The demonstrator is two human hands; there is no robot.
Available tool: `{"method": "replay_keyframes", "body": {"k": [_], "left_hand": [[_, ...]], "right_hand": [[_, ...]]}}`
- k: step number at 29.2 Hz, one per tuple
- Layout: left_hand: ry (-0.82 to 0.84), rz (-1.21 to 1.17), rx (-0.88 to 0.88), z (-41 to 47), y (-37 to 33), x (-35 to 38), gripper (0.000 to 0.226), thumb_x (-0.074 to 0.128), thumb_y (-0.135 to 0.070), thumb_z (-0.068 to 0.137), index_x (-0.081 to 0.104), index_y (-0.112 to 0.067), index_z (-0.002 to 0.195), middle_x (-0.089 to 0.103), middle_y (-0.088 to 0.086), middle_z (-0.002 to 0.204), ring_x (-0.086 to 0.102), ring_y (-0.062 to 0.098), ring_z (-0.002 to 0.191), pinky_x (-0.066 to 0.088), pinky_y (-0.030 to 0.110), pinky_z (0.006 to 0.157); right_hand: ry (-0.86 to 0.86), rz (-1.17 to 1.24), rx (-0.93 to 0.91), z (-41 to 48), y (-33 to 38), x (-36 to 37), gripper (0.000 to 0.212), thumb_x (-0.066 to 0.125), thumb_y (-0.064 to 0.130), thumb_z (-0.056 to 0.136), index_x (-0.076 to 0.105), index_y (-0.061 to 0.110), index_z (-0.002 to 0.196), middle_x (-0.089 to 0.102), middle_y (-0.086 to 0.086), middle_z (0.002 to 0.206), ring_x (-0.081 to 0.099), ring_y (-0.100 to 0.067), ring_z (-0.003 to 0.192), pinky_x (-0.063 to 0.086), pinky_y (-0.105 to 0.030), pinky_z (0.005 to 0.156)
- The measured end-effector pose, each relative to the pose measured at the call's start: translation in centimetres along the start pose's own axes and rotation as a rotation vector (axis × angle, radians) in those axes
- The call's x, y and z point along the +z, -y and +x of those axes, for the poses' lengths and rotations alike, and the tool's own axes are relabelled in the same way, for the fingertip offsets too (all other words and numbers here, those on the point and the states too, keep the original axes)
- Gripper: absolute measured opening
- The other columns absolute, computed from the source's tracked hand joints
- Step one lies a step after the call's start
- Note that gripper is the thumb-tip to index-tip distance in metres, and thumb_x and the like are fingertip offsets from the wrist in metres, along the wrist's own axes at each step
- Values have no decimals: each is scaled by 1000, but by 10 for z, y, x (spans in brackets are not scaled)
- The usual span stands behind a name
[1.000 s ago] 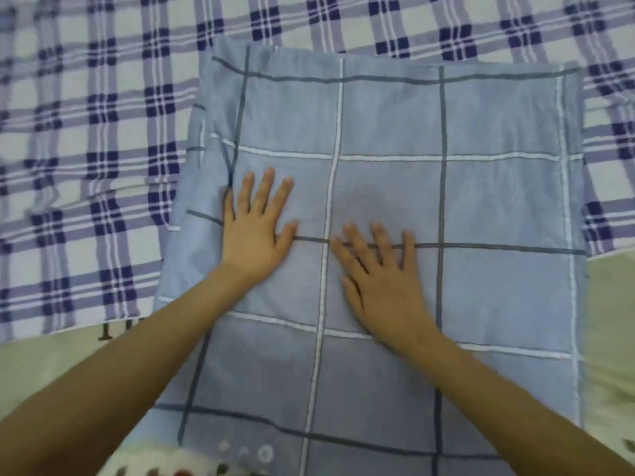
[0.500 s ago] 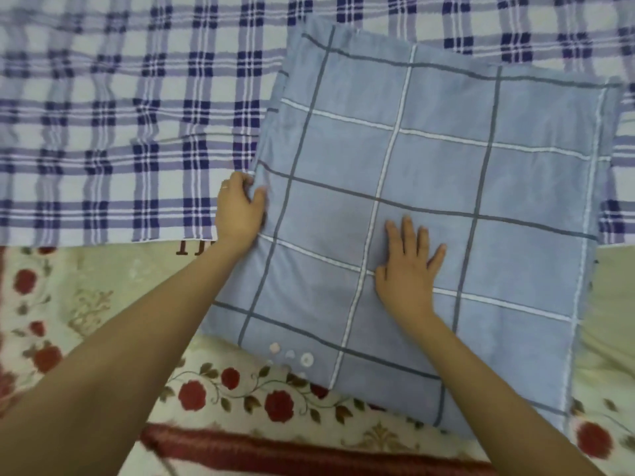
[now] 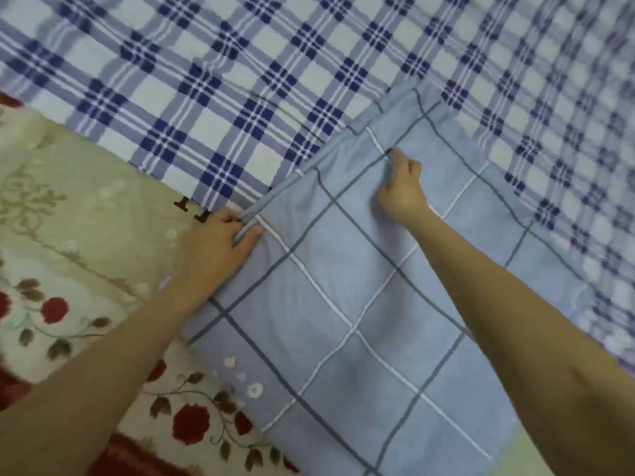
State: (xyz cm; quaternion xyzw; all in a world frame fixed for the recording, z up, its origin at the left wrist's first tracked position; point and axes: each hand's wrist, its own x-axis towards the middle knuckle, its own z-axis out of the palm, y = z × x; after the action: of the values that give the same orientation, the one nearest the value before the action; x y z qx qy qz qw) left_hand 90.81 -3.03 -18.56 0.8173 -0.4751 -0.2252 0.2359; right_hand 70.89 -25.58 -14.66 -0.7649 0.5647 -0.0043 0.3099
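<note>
Nearest the camera, two bare forearms reach forward over a bed. Under the left forearm lies a cream floral blanket with red roses and green leaves, a dark red band running along its near edge.

The blue pillowcase lies flat and turned at an angle, one corner pointing away. Its near left part rests on the floral blanket and its far part on the bedding beyond. Dark grey and white lines cross it in large squares, and a small cluster of pale flower prints sits by its near left edge.

The left hand is at the pillowcase's left edge. Its fingers curl under the doubled hem while the thumb presses on top, so it grips that edge.

Farther in, the right hand sits on top of the pillowcase near its far corner. The fingers are curled and pinch a small raised fold of the blue cloth between fingertips and thumb.

Beyond both hands, a blue-and-white plaid sheet covers the far side of the bed, slightly wrinkled. A few dark marks show at its near border, just beside the left hand.
</note>
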Motion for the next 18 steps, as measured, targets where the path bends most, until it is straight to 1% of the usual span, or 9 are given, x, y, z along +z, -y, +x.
{"method": "replay_keyframes", "body": {"k": [2, 3, 5, 7, 9, 11, 14, 16, 18], "left_hand": [[-14, -92, -24, 2, 6, 12, 60, 42, -54, 93, 66, -3, 75, 59, 5, 98, 54, 19, 69, 42, 32, 63], [-19, -108, -5, 2, 2, 15, 60, 42, -56, 92, 67, -4, 74, 59, 4, 96, 55, 19, 68, 44, 34, 62], [-65, -161, -47, 3, 7, 14, 54, 45, -52, 92, 69, -5, 79, 59, 2, 98, 55, 17, 70, 41, 31, 61], [-58, -166, -59, 1, 5, 18, 42, 50, -42, 94, 70, -6, 84, 60, 0, 99, 54, 16, 72, 35, 27, 63], [-66, -207, -76, 1, 8, 16, 42, 49, -42, 94, 69, -8, 80, 58, -2, 95, 52, 14, 70, 33, 22, 60], [-48, -262, -80, 1, 11, 16, 48, 44, -49, 91, 67, -10, 76, 56, -5, 92, 52, 13, 69, 35, 19, 59], [-33, -293, -101, 1, 12, 14, 60, 35, -59, 86, 67, -10, 76, 57, -4, 92, 54, 17, 71, 45, 33, 64], [-48, -332, -103, 1, 10, 12, 59, 34, -59, 85, 65, -10, 73, 56, -1, 89, 54, 18, 69, 47, 38, 64], [-49, -372, -117, 1, 10, 9, 60, 34, -59, 85, 66, -9, 76, 57, -1, 90, 54, 18, 69, 47, 37, 65]], "right_hand": [[85, -108, 77, 38, 18, -17, 74, 41, 3, 93, 5, 31, 151, 11, -18, 152, 50, -40, 112, 42, -38, 93], [107, -157, 124, 48, 23, -28, 73, 39, 5, 95, 2, 36, 150, 10, -20, 154, 49, -42, 115, 43, -42, 95], [101, -368, 82, 74, 34, -26, 67, 38, 10, 96, 7, 35, 150, 28, -25, 146, 49, -44, 115, 43, -48, 93], [68, -485, -1, 85, 38, -31, 59, 40, 13, 95, 18, 26, 148, 48, -27, 129, 53, -43, 109, 42, -46, 87], [78, -507, -24, 94, 42, -27, 56, 41, 16, 95, 21, 23, 147, 55, -26, 120, 55, -42, 106, 43, -46, 85], [90, -547, -2, 94, 45, -24, 54, 41, 16, 96, 21, 22, 146, 56, -27, 116, 56, -42, 103, 43, -44, 79], [55, -558, -3, 96, 47, -18, 36, 40, 19, 97, 36, 11, 132, 53, -28, 119, 55, -41, 105, 38, -40, 77], [-57, -432, 23, 99, 52, -23, 23, 39, 16, 97, 47, 7, 117, 55, -24, 119, 55, -33, 102, 36, -36, 76], [-196, -347, 58, 105, 59, -32, 25, 36, 10, 95, 56, 5, 109, 58, -21, 117, 56, -29, 102, 40, -36, 81]]}}
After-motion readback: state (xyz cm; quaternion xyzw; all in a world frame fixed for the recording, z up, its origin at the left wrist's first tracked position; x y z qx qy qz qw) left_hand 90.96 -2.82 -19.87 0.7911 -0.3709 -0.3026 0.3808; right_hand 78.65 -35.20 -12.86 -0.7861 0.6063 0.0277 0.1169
